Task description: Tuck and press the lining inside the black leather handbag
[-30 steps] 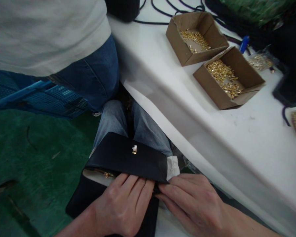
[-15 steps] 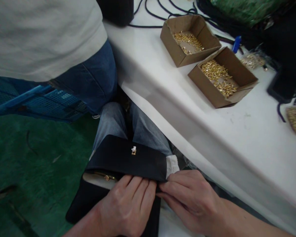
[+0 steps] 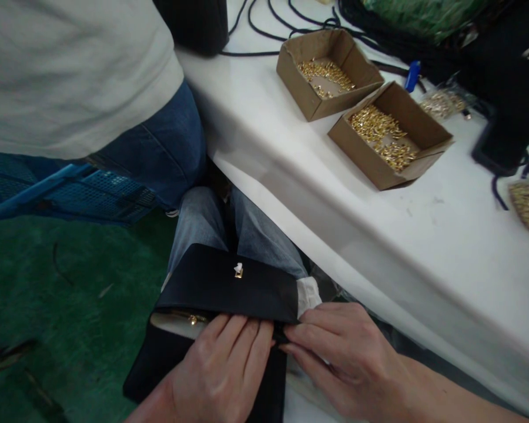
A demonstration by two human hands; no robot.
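A black bag (image 3: 229,288) lies across the lap, its flap bearing a small gold clasp (image 3: 238,272) with a white scrap on it. At its left the opening shows a pale lining and a gold zipper pull (image 3: 194,320). My left hand (image 3: 224,358) has its fingers curled into the opening under the flap edge, the fingertips hidden. Thumb and fingers of my right hand (image 3: 339,352) pinch the bag's right corner, close beside the left fingers.
On the white table (image 3: 458,258) are two cardboard boxes (image 3: 311,106) (image 3: 361,155) of gold hardware, black cords and a blue clip (image 3: 412,76). A person in a pale shirt (image 3: 79,70) stands at the left by a blue crate (image 3: 70,194).
The left hand has shifted slightly left, and a little more dark material shows between the two hands. The right hand keeps its pinch. The whole view has moved slightly.
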